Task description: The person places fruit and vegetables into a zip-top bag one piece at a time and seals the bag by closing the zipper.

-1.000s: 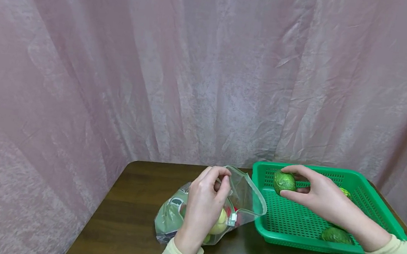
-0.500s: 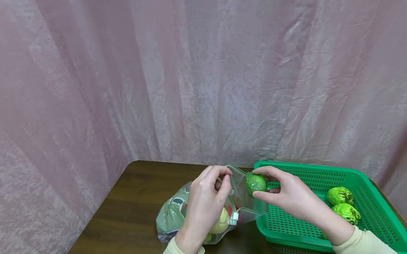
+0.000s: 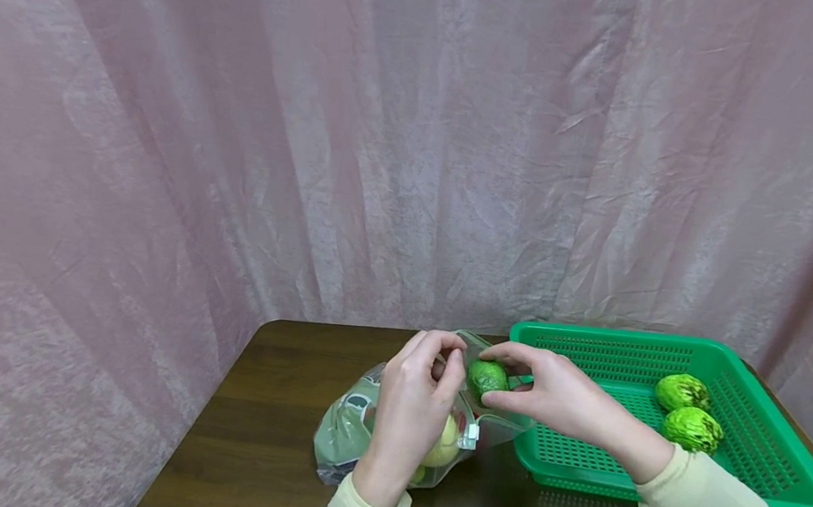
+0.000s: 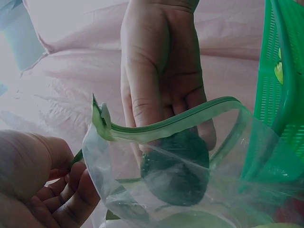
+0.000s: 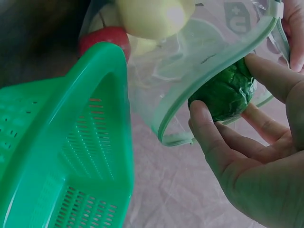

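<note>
Backdrop: draped pink velvety curtain (image 3: 420, 138) behind your brown wooden desk (image 3: 260, 412).
Basket: green rectangular perforated plastic basket (image 3: 599, 483), on the desk to your right.
Bag: clear plastic zip bag (image 3: 340, 440) with green trim, left of the basket.
Left grip: your left hand (image 3: 413, 409) pinches the bag's rim.
Right grip: your right hand (image 3: 559, 395) holds a dark green wrinkled round fruit (image 3: 487, 379) inside the bag's mouth.
Basket fruit: two light green knobbly round fruits (image 3: 692, 429), side by side.
Bag fruit: pale yellow round fruit (image 5: 154, 18) near something red (image 5: 105, 39).
Print: grey mark (image 5: 237, 16) on the bag, not legible.
Slider: small white slider (image 3: 468, 437) on the zip.
</note>
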{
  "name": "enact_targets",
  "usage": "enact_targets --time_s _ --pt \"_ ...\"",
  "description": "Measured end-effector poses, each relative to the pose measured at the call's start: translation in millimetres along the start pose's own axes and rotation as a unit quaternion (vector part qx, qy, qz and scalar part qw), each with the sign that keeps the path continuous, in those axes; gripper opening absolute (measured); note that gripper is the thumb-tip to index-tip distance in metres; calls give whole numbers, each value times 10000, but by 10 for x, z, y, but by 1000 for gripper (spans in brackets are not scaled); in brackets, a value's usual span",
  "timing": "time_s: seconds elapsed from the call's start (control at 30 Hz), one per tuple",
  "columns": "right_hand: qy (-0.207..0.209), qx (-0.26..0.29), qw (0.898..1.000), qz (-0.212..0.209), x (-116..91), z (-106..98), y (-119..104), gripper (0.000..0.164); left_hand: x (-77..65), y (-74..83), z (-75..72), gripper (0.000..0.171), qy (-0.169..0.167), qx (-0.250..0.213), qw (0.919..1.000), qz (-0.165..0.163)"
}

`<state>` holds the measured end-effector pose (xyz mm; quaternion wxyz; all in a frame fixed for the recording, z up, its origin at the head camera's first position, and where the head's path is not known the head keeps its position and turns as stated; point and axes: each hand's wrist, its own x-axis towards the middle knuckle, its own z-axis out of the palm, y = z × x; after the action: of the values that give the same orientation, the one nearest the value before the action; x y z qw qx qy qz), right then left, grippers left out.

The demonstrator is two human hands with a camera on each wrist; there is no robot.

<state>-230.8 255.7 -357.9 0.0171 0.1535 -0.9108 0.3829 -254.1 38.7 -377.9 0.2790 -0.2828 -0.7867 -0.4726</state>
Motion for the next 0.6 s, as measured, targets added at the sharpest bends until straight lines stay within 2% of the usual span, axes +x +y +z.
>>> enact_targets --time_s 0.33,0.6 --pt "-279 -25 9995 145 38 68 8 52 1 -8 -2 11 58 -21 10000 -8" --pt "-408 -61 9991 -98 6 77 15 52 7 -26 8 11 251 -4 9996 147"
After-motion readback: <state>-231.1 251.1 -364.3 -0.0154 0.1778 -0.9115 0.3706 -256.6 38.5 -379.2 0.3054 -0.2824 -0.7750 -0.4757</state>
